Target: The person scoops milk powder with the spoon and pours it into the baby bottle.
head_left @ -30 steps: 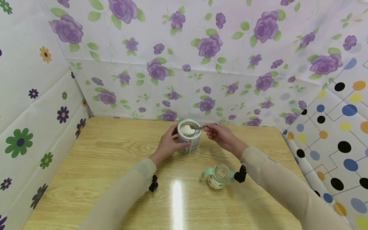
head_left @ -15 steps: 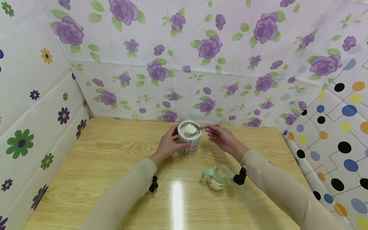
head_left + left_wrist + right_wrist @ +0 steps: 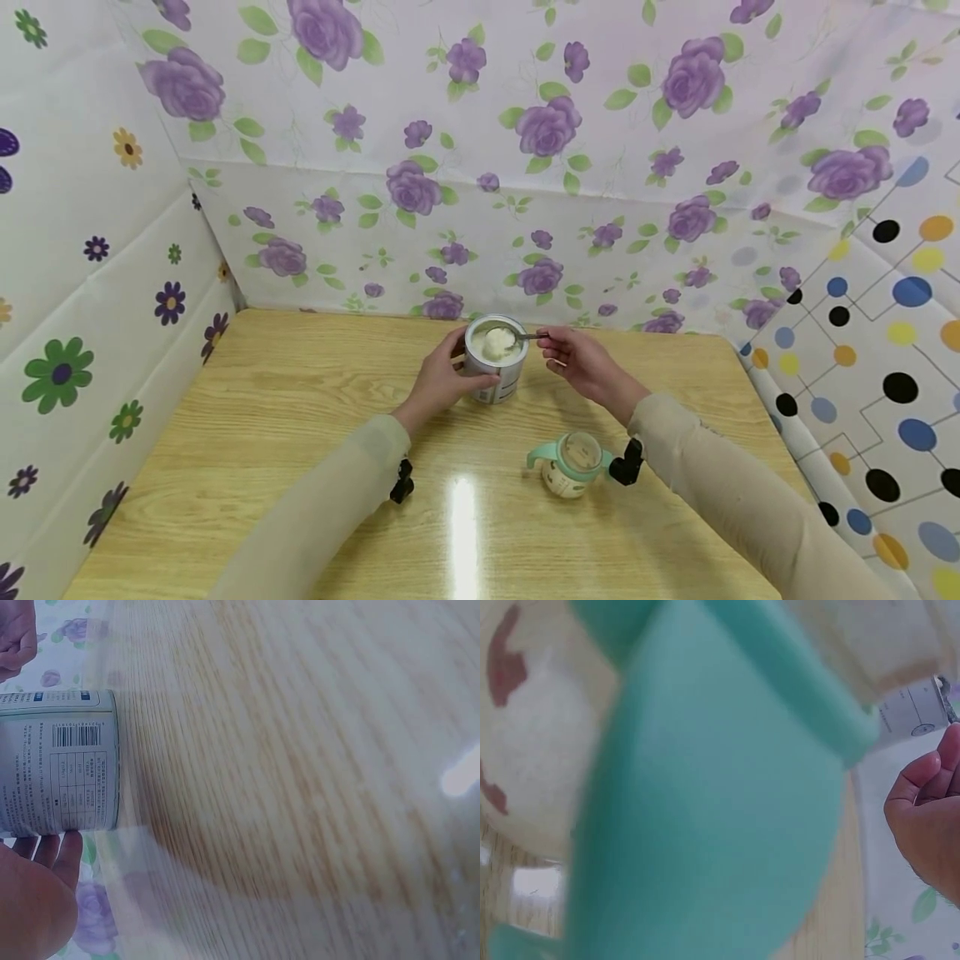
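Note:
A silver can (image 3: 491, 385) of pale powder stands lidless near the back edge of the table in the head view. My left hand (image 3: 442, 377) grips it from the left, thumb across the front and fingers round the far side. In the left wrist view the can's printed label (image 3: 67, 765) shows a barcode. From the right, my right hand (image 3: 588, 360) pinches the handle of a metal spoon (image 3: 534, 336). A rounded heap of powder (image 3: 498, 342) sits on the spoon's bowl, over the can's opening.
A baby bottle (image 3: 567, 482) with mint-green handles stands on the wooden table (image 3: 315, 467) close to my right wrist. Its green handle (image 3: 720, 795) fills much of the right wrist view. Floral sheeting (image 3: 420, 242) rises behind the table, with patterned sheets at both sides.
The spoon's heap of powder has shifted slightly to the right within the can's opening and looks rounder. My left hand keeps its grip on the can, and the bottle stays in place.

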Motion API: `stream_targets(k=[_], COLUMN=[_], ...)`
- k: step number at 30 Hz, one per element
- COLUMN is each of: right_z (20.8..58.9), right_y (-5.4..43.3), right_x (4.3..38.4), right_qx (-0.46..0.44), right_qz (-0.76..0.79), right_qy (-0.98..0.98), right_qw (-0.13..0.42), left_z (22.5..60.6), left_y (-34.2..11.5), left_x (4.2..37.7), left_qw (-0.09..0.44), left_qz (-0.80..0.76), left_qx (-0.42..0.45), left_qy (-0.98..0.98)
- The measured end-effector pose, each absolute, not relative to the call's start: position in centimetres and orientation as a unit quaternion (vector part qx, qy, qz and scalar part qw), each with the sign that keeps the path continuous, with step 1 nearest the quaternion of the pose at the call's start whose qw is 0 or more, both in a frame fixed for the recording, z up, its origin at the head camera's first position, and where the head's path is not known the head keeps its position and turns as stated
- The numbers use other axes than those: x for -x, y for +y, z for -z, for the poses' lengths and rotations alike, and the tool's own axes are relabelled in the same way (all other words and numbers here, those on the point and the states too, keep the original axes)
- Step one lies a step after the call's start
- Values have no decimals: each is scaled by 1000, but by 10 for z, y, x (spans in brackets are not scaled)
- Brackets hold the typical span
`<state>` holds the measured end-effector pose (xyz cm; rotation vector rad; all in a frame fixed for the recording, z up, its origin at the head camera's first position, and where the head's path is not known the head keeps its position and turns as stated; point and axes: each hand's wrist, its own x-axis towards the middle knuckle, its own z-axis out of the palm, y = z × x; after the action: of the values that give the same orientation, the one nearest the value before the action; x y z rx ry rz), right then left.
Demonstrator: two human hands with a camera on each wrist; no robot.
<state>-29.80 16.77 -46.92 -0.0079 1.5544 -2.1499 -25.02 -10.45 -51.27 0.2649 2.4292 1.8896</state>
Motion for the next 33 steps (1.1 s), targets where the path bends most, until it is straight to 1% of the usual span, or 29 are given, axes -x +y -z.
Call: stream_targets(k=[33], right_z=[471], right_y=[164], right_x=[298], right_qx=[9], right_qz=[785], right_qy=[573], right_qw=[236], left_z=[516], left_y=[-105], left_x=[252], left_qw=[23], left_qz=[-611], left_qx=[-86], left_qy=[787])
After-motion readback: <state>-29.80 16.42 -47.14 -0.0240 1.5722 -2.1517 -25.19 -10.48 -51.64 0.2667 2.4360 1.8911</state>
